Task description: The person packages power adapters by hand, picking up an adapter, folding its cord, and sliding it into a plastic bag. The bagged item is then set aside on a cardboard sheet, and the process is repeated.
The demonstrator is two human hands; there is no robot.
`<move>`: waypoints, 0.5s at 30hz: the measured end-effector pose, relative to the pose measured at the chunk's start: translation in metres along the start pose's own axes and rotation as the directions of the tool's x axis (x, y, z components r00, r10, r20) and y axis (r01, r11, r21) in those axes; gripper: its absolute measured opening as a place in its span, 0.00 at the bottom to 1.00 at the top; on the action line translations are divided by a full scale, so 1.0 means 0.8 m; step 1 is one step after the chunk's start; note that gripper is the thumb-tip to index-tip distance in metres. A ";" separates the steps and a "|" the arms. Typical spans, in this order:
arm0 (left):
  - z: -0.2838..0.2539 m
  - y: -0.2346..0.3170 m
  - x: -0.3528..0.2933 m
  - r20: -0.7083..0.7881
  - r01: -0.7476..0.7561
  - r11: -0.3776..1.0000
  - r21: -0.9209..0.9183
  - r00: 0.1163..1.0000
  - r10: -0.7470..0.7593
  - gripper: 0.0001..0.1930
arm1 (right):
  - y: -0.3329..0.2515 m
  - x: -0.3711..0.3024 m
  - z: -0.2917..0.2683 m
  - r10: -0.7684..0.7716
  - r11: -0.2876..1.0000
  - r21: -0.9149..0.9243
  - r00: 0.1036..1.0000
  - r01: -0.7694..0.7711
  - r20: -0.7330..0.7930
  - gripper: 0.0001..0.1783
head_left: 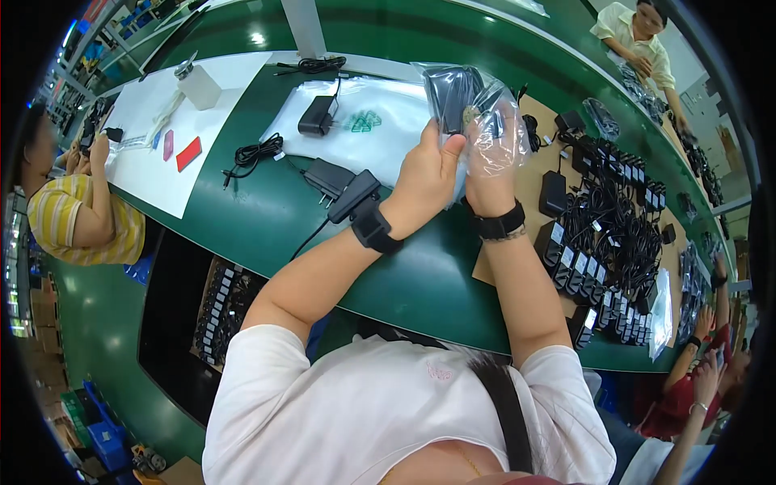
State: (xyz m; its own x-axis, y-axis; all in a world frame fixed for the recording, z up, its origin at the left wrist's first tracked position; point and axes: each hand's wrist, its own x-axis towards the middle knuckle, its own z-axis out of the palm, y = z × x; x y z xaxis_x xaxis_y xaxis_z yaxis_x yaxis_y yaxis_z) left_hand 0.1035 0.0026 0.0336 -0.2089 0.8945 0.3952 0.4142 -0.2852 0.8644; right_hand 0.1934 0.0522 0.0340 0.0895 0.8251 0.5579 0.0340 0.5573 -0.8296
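A clear plastic bag point(501, 149) with a black power adapter point(451, 90) in it is held up over the table. My left hand point(428, 166) grips the bag's left side, thumb upward. My right hand point(491, 133) is closed at its other side, its fingers seen through the clear film. Under and behind them lies a stack of flat clear bags point(307, 149) with green print. One black plug adapter point(315, 117) rests on that stack. Beside my left wrist are further black adapters point(327, 176), and a coiled black cable point(255, 155) lies left of the stack.
To the right, cardboard point(529, 182) bears many black adapters point(578, 271) and tangled cables point(610, 218). At the left, a white sheet point(166, 182) carries a bottle point(198, 87) and a red card point(189, 154). Co-workers sit at left and right; another is across the table.
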 end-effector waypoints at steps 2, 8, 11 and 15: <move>-0.007 0.005 0.008 0.146 0.079 0.987 -0.140 0.988 -0.059 0.23 | -0.002 0.001 -0.005 0.068 0.994 0.089 0.997 -0.071 0.032 0.29; -0.080 -0.002 0.045 0.163 0.269 0.745 -0.611 0.963 -0.214 0.39 | -0.014 0.019 -0.026 0.297 0.914 0.173 0.897 -0.366 0.329 0.22; -0.054 -0.015 0.035 0.218 0.280 0.522 -0.805 0.959 -0.178 0.24 | -0.023 -0.008 -0.003 0.273 0.926 0.167 0.906 -0.339 0.324 0.21; -0.043 -0.009 0.020 0.283 0.355 0.430 -0.830 0.933 -0.224 0.10 | 0.009 -0.013 -0.006 -0.015 0.981 -0.176 0.926 0.088 0.377 0.18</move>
State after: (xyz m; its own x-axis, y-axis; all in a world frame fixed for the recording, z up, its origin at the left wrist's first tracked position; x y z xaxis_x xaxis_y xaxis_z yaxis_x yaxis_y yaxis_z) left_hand 0.0666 0.0074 0.0445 -0.0369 0.9955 0.0870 -0.6313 -0.0907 0.7702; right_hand 0.1976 0.0473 0.0222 -0.2924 0.7909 0.5375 0.2163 0.6022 -0.7685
